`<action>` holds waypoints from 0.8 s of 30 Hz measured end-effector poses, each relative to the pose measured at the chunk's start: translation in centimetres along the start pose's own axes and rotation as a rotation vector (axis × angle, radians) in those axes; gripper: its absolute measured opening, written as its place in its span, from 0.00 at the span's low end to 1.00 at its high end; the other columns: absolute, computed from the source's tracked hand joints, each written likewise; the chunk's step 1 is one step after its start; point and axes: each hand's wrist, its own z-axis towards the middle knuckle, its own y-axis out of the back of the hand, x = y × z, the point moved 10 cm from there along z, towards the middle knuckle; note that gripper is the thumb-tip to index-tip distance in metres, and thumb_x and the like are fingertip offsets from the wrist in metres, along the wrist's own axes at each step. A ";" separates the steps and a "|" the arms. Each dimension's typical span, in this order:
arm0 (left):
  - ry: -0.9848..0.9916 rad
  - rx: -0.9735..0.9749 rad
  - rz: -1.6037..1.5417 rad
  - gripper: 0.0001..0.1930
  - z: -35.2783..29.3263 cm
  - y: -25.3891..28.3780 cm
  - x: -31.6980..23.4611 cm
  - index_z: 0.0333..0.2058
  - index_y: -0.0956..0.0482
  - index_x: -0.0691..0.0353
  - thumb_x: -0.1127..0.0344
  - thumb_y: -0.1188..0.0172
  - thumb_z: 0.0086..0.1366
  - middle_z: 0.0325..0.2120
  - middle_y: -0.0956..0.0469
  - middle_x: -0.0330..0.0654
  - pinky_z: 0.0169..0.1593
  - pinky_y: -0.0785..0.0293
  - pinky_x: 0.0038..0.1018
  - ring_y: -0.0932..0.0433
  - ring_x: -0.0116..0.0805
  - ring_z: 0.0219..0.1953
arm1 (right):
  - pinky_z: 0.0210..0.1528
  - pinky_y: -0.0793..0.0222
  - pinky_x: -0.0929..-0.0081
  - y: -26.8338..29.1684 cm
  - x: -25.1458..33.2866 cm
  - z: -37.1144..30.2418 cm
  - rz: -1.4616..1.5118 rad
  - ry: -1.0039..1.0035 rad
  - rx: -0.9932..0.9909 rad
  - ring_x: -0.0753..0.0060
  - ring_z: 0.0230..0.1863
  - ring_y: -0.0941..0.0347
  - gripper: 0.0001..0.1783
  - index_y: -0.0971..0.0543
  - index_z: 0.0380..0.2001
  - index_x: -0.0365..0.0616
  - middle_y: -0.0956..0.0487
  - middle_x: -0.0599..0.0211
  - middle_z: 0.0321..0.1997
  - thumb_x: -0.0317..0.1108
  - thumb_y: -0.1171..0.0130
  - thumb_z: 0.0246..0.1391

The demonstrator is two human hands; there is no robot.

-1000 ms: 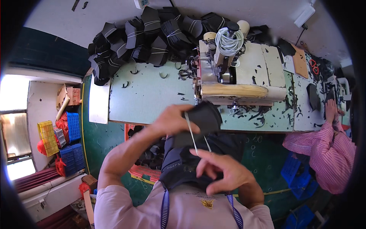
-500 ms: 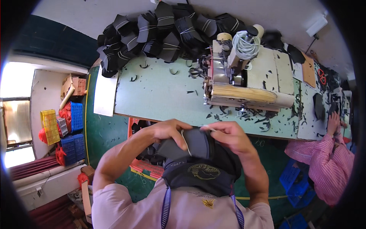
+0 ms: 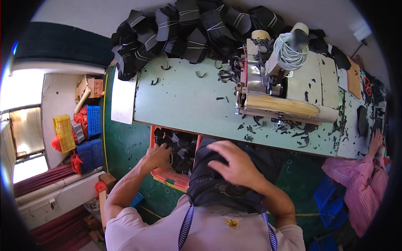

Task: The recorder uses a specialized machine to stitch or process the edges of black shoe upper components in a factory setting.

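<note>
My left hand (image 3: 158, 157) is over the left side of an orange-red plastic crate (image 3: 172, 178) below the table's front edge. Its fingers look apart and bent down toward dark bundles (image 3: 182, 146) inside, their tips partly hidden against the dark pieces; I see nothing gripped. My right hand (image 3: 236, 165) hovers, empty, over the black apron (image 3: 205, 167) on my lap, its thumb and fingers spread.
A pale green table (image 3: 180, 96) carries a heap of dark grey bundles tied with white bands (image 3: 167, 27), a machine with a cable coil (image 3: 289, 52) and black scraps. At right, a person in a pink checked sleeve (image 3: 356, 175) works. Blue and yellow crates (image 3: 63, 131) stand at left.
The banded grey bundle has left my two hands and no longer shows apart from the crate's contents. My left hand has moved left and down to the crate; my right hand has opened.
</note>
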 end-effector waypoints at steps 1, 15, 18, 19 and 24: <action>-0.006 0.052 0.037 0.29 0.6 0.2 0.6 0.54 0.23 0.57 0.56 0.33 0.53 0.45 0.21 0.49 0.48 0.23 0.46 0.20 0.51 0.50 | 0.55 0.27 0.65 0.4 -2.5 -0.2 0.202 -0.216 0.013 0.54 0.51 0.23 0.25 0.25 0.53 0.41 0.21 0.52 0.50 0.38 0.33 0.55; 0.268 -0.897 -0.882 0.50 21.6 32.9 -2.5 0.57 0.34 0.73 0.37 0.30 0.47 0.50 0.23 0.59 0.58 0.29 0.43 0.24 0.57 0.55 | 0.51 0.26 0.68 1.9 -8.0 -2.9 0.245 -0.382 -0.225 0.63 0.45 0.20 0.30 0.33 0.61 0.43 0.18 0.57 0.45 0.34 0.36 0.59; 0.161 -0.950 -1.047 0.43 20.1 31.9 -2.7 0.56 0.31 0.74 0.46 0.33 0.48 0.47 0.22 0.59 0.55 0.28 0.37 0.23 0.51 0.51 | 0.49 0.26 0.69 3.6 -6.5 -2.0 0.229 -0.297 -0.313 0.63 0.43 0.20 0.19 0.25 0.52 0.41 0.18 0.56 0.42 0.32 0.37 0.58; 0.081 -0.968 -1.125 0.40 19.0 30.8 -2.6 0.54 0.29 0.75 0.48 0.34 0.49 0.44 0.20 0.57 0.52 0.28 0.32 0.21 0.44 0.48 | 0.48 0.26 0.69 4.3 -5.6 -1.5 0.181 -0.221 -0.360 0.62 0.42 0.20 0.14 0.22 0.47 0.40 0.18 0.55 0.41 0.30 0.38 0.58; -0.067 -0.664 -1.247 0.34 10.6 17.4 -5.0 0.54 0.31 0.76 0.59 0.35 0.53 0.39 0.20 0.50 0.43 0.24 0.29 0.21 0.36 0.39 | 0.44 0.28 0.64 7.7 -1.5 2.3 -0.112 0.076 -0.545 0.50 0.40 0.24 0.09 0.21 0.40 0.40 0.21 0.55 0.37 0.28 0.37 0.55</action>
